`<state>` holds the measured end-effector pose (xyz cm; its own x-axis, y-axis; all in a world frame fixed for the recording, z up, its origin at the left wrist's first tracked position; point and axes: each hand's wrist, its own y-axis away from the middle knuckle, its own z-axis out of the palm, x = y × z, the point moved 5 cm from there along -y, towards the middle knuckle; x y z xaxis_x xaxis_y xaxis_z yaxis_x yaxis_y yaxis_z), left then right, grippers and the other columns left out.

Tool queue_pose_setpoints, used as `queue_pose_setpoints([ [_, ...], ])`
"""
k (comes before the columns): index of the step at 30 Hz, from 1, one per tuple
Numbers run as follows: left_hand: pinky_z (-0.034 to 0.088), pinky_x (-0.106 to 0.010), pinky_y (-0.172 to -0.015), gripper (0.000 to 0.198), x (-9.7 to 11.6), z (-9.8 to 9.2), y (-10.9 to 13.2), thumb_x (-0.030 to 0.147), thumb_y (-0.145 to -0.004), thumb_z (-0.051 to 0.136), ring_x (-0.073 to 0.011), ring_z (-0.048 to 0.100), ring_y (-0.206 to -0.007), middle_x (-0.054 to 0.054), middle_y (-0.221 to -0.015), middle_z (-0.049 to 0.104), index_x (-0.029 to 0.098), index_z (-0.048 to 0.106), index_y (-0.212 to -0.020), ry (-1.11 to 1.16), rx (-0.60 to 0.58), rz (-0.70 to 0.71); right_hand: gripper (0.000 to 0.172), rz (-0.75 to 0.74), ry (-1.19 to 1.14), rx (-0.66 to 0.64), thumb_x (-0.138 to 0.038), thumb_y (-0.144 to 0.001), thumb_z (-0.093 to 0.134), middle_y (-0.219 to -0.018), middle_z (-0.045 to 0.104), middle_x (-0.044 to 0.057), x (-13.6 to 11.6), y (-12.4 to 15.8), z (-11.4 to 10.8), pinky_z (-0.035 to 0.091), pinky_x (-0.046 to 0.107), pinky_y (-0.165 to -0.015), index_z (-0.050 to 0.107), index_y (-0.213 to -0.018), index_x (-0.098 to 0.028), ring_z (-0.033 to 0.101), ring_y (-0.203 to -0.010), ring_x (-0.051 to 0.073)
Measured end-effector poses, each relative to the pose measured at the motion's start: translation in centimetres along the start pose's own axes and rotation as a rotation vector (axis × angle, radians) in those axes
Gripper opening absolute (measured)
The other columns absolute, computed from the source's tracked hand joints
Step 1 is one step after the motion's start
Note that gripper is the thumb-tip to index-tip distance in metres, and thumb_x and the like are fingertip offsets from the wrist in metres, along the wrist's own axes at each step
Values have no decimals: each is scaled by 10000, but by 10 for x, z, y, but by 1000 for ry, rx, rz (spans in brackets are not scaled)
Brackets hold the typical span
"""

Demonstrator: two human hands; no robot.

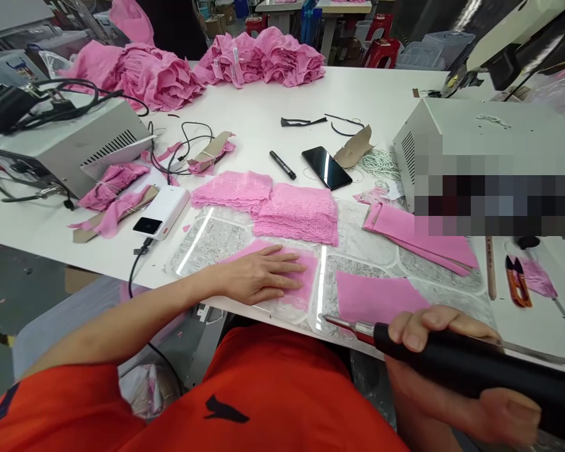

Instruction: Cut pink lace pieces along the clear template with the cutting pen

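My left hand (258, 275) lies flat, fingers stretched out, on a thin pink fabric piece (309, 267) at the table's near edge. My right hand (445, 358) is wrapped round a thick black handheld tool (471, 361) with a narrow pointed metal tip. That tip is in front of another pink fabric piece (376, 295), near its lower left corner; whether it touches anything I cannot tell. Under both pieces is a clear, patterned sheet (207, 233). Just beyond my left hand are two stacks of pink lace pieces (295, 213) (235, 190).
Folded pink strips (419, 235), orange-handled snips (518, 282), a phone (327, 167), a marker (282, 165) and a white power bank (162, 212) lie around. Grey boxes stand left (75, 141) and right (475, 132). Heaped pink fabric (263, 56) lines the far edge.
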<state>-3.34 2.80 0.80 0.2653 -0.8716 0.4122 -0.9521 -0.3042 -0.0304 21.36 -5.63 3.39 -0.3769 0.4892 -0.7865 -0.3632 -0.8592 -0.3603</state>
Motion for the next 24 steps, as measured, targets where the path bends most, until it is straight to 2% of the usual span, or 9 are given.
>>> queue_pose_setpoints([
  [4,37,-519,-1235,408,0,9,1,365,-1026,423,-248,236,-1495,-55,-1567,356,242,528,-1400,-20,-39,13,396,8,6,-56,-513,-781,636,-849,581,18,7,2,11,461,316,-470,674,-996,-183,511,-543,112],
  [15,-49,-509,-1229,368,2,9,3,352,-1022,434,-233,267,-1485,-24,-1539,408,263,581,-1348,39,-38,32,376,1,26,-101,-473,-792,620,-876,596,15,20,3,27,463,300,-468,669,-1016,-175,539,-551,108],
  [20,-34,-488,-1234,414,3,3,2,378,-1031,411,-222,272,-1483,-60,-1541,397,222,529,-1397,65,-24,11,382,-47,62,-44,-509,-788,626,-841,597,8,18,-6,26,470,296,-460,673,-979,-182,532,-523,104],
  [24,-22,-490,-1235,475,3,4,1,411,-1025,420,-235,217,-1500,-62,-1563,353,222,448,-1460,50,-42,-24,354,-173,86,31,-499,-796,623,-833,591,-2,22,-17,29,473,283,-449,673,-964,-191,541,-519,102],
])
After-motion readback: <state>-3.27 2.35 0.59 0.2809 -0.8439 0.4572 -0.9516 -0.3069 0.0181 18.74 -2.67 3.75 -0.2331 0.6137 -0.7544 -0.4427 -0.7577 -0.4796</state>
